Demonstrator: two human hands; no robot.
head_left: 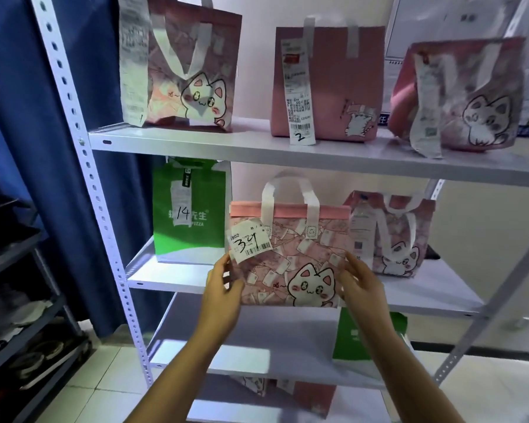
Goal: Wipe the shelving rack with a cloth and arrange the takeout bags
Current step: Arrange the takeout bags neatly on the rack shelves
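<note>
I have the pink cat bag point(290, 257), the one with the ticket marked 34 point(248, 242), between my two hands at the front edge of the middle shelf point(153, 276) of the white shelving rack point(83, 141). My left hand point(223, 293) has its fingers curled against the bag's left side just below the ticket, and my right hand point(359, 286) cups the right side, so the hands are apart with the bag clamped between them. Whether its base sits on the shelf or hangs just off the edge I cannot tell, since my hands and the bag's own front hide it. No cloth shows anywhere in view, so I judge the step in hand to be the arranging, not the wiping. To its left stands a green bag point(190, 212) with a ticket marked 14, well back on the shelf; to its right another cat bag point(393, 233) stands close, partly behind mine. On the top shelf point(196, 145) three pink bags stand in a row, the middle one point(327, 83) ticketed 2. Below, a second green bag point(368, 337) sits on a lower shelf. Next I would need to slide this bag back into line between its neighbours, upright, ticket facing out, taking care not to nudge the cat bag on the right.
</note>
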